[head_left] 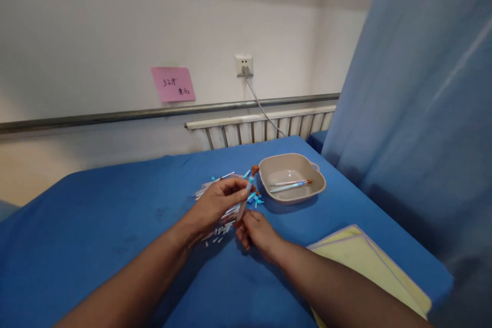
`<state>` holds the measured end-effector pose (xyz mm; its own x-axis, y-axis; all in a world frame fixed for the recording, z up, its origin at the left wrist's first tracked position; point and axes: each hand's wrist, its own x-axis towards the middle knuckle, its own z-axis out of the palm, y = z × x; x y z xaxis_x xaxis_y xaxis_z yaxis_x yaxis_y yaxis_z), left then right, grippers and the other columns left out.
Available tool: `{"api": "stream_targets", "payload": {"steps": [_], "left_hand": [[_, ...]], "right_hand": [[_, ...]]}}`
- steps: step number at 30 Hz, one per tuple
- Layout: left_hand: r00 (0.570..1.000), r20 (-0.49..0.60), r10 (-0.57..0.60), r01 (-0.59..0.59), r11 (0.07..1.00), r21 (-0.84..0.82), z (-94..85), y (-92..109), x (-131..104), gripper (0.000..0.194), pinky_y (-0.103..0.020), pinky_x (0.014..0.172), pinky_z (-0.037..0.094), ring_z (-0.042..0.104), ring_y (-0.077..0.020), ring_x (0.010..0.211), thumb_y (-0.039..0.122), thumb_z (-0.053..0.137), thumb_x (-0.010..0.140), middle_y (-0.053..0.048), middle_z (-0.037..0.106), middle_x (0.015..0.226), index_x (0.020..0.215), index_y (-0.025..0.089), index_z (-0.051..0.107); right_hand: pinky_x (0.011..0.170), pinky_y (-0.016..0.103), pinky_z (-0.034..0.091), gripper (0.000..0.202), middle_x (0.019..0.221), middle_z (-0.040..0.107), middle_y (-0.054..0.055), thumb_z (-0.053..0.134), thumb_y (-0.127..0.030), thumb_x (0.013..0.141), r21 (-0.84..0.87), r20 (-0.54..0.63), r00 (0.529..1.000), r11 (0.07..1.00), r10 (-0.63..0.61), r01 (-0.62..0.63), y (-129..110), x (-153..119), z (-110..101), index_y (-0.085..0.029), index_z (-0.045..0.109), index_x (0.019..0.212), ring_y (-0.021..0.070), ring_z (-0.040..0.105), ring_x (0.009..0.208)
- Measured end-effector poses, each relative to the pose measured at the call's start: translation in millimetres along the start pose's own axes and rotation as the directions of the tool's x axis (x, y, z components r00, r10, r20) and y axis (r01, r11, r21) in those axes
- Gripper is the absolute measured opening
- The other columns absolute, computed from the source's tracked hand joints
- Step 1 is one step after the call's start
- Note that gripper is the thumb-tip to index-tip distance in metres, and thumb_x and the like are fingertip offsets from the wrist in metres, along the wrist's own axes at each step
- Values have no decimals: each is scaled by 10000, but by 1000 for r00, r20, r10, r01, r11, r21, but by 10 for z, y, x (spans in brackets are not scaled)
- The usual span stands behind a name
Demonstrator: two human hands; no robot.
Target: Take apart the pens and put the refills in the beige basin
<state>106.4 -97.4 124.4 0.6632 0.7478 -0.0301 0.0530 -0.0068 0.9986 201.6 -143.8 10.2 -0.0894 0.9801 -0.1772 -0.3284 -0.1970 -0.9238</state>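
My left hand (pixel 221 200) is closed around the upper part of a slim, translucent brush-like stick (pixel 242 208) with a light blue collar and a brown tip. The stick is held tilted, tip up. At its lower end, my right hand (pixel 255 230) has its fingers closed on a small brown piece. Beneath and behind my hands lies a pile of white sticks (pixel 206 187) and small white caps (pixel 216 238), partly hidden by my left hand. Several small blue pieces (pixel 257 199) lie beside the stick. In the beige basin (pixel 286 164) rest slim sticks with brown tips (pixel 291 186).
A folded yellow cloth (pixel 363 261) lies at the right front of the blue-covered table (pixel 115 225). A blue curtain (pixel 418 102) hangs along the right side. A cord (pixel 265 113) runs down from the wall socket (pixel 243 65). Left of it is a pink note (pixel 173 84).
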Motion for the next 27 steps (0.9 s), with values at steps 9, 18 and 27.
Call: {"api": "stream_targets", "payload": {"steps": [9,18,27], "left_hand": [[983,143,114,-155,934,321,526,74,1157,267,-234,644,438,567,-118,659,356,684,694,-16,655,738,819,123,654],[980,199,19,-155,704,693,636,-387,1838,159,-240,659,443,572,-140,682,239,632,687,-13,668,739,794,126,664],[971,214,-103,-162,368,916,733,-471,1986,193,-236,634,407,568,-155,681,258,635,683,-11,676,744,841,167,698]], "right_hand": [[409,155,352,334,541,509,-48,341,-406,939,-294,228,973,950,-40,108,-12,-40,0,-153,503,795,53,461,387],[492,183,426,357,541,553,-17,345,-332,918,-538,283,956,813,-73,221,-21,-74,-29,-152,570,707,91,535,465],[484,182,433,292,618,622,3,381,-321,895,-581,288,954,775,-89,248,-73,-104,-48,-161,623,861,111,581,511]]}}
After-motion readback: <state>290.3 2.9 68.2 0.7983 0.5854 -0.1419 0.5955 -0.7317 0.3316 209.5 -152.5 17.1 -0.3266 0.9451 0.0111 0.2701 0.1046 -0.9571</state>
